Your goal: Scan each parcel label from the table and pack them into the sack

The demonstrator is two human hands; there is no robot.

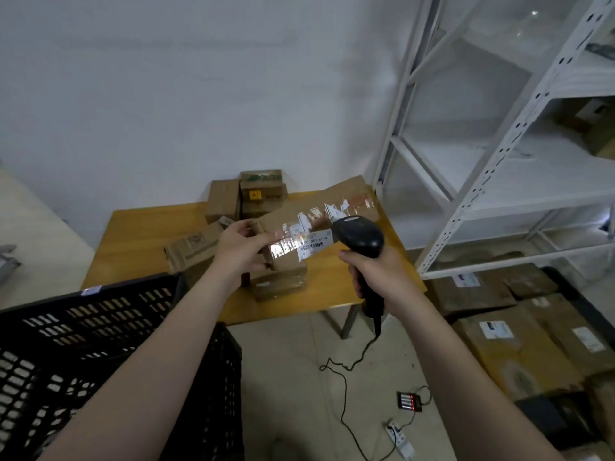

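Near left stands a black plastic crate (83,344). The right hand (376,277) curls its fingers round the handle of a black barcode scanner (359,236). The scanner's head is just beside the white label (314,242) on a taped cardboard parcel (289,261). The left hand (239,251) pinches that parcel's left end above the wooden table (149,227). More boxes (259,194) are stacked at the far edge.
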